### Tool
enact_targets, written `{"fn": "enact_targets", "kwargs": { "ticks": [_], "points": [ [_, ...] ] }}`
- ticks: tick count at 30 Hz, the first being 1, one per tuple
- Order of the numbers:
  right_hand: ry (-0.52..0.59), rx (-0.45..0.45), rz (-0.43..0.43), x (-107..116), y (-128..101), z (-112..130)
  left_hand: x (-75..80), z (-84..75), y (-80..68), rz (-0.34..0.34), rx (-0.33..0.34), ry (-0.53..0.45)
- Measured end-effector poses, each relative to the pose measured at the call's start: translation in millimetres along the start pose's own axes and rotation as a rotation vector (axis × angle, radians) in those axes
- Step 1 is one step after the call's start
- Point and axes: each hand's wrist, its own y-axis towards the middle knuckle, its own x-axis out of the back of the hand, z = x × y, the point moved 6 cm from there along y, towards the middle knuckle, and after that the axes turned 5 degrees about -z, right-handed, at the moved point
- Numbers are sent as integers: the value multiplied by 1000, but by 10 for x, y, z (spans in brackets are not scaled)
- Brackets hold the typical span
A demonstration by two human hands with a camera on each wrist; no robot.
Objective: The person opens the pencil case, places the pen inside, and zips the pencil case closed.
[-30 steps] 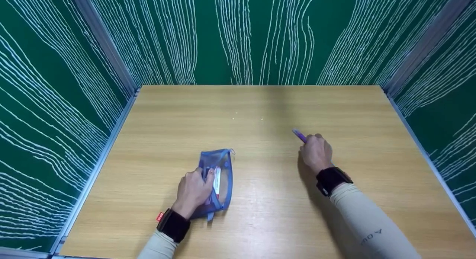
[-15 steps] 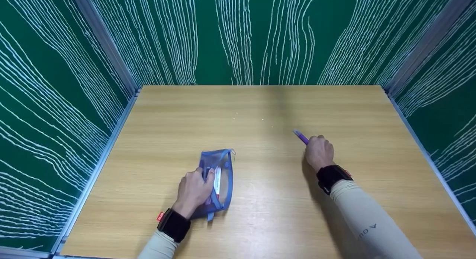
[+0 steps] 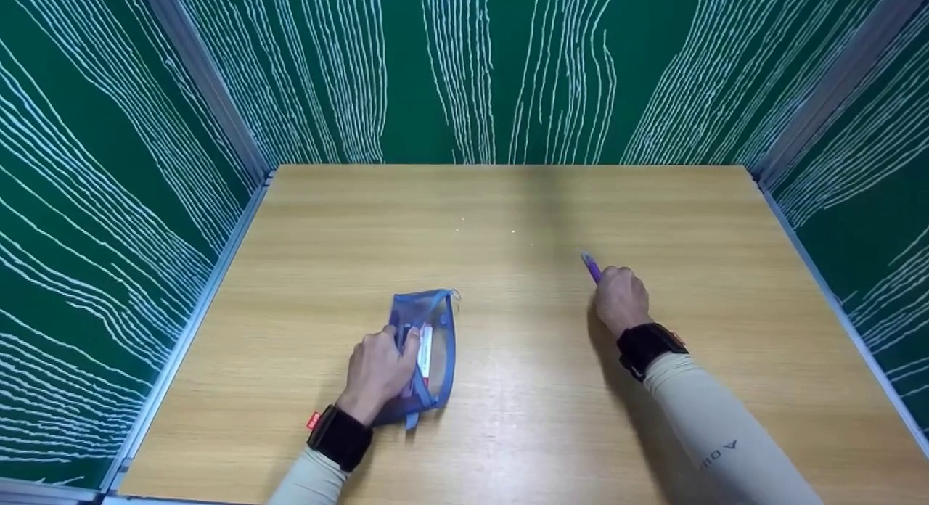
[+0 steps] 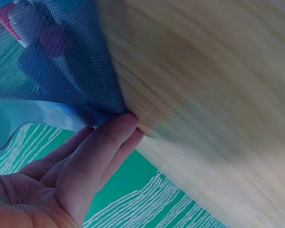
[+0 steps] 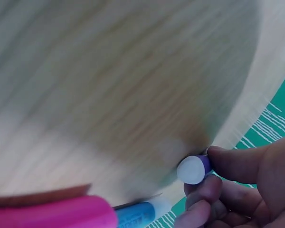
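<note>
On the left of the table lies a blue mesh pouch [image 3: 444,374] with a zip. My left hand [image 3: 381,367] holds its near-left side between thumb and fingers. Through the mesh show a white stick-like item [image 3: 425,352] and, in the left wrist view, a round pinkish end [image 4: 55,41]. My right hand [image 3: 622,300] pinches a purple marker [image 3: 591,268], its tip pointing away. The right wrist view shows the marker's round white end [image 5: 191,170] between thumb and fingers. Below it are a pink pen-like item [image 5: 57,213] and a blue one [image 5: 137,214]; the head view hides both.
The wooden table [image 3: 508,418] has a few tiny pale specks [image 3: 513,231] towards its back. Green panels [image 3: 414,77] with white wavy lines enclose the back and both sides. Metal posts [image 3: 203,77] stand at the back corners.
My right hand has shifted slightly right and nearer, and the marker's tip has swung to the right, so it points more straight ahead. The left hand and pouch stay where they were.
</note>
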Motion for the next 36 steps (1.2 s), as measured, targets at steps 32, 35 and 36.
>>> {"fn": "enact_targets", "kwargs": {
  "ticks": [32,35,36],
  "points": [
    [296,39,15,64,-510,549,-14,10,-8,-15,-11,-9],
    [335,37,40,51,-556,614,-2,3,-4,-29,-21,2],
    [348,35,50,45,-572,633,3,1,-2,-35,-25,7]
  ]
}}
